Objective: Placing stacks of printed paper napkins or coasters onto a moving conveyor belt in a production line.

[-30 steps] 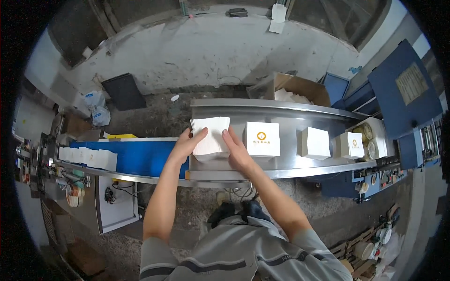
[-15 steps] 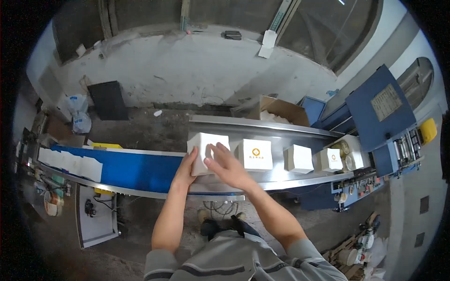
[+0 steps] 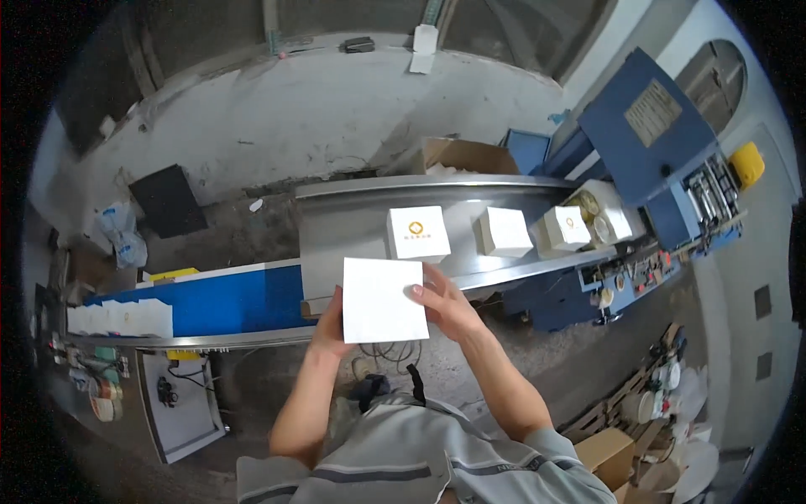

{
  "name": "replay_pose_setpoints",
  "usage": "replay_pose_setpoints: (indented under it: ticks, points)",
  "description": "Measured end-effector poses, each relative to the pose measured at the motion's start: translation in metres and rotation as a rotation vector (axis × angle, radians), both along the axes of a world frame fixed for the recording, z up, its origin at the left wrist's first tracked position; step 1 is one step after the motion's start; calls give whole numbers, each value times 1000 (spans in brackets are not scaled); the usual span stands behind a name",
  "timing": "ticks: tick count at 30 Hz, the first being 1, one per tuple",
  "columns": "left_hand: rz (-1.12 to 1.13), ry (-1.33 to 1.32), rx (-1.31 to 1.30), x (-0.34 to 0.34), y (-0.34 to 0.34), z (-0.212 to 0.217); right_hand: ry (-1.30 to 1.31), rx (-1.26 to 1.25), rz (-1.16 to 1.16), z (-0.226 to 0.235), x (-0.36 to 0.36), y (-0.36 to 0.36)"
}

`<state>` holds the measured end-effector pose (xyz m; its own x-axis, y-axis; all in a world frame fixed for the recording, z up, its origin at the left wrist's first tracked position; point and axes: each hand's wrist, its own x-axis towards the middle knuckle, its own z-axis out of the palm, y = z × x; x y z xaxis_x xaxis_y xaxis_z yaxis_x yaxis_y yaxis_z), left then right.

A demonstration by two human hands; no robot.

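White box lifted clear of the conveyor's near edge, clamped between both hands: left hand closed on its left side, thumb at the lower left corner; right hand closed on the right side, fingertips over the top face. Looks light, thin-walled card, likely crushable; best held by the edges. Three more boxes along the belt toward its right end.
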<state>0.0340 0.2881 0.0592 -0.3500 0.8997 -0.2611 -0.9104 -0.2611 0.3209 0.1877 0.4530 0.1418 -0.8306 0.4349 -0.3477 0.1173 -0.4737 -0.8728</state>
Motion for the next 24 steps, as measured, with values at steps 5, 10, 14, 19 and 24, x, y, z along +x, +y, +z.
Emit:
replay_pose_setpoints:
  ticks: [5, 10, 14, 19, 24]
  points:
    - [-147, 265, -95, 32, -46, 9, -18, 48, -81, -36, 44, -19]
    - [-139, 394, -326, 35, -106, 23, 30, 159, 11, -51, 38, -70]
    - [-67, 430, -370, 15, -147, 38, 73, 53, -62, -73, 14, -103]
    - [-18, 408, -251, -56, -215, 19, 52, -135, 155, -74, -60, -158]
    - [-23, 441, -352, -172, -296, 23, 127, 106, 351, -64, -188, -237]
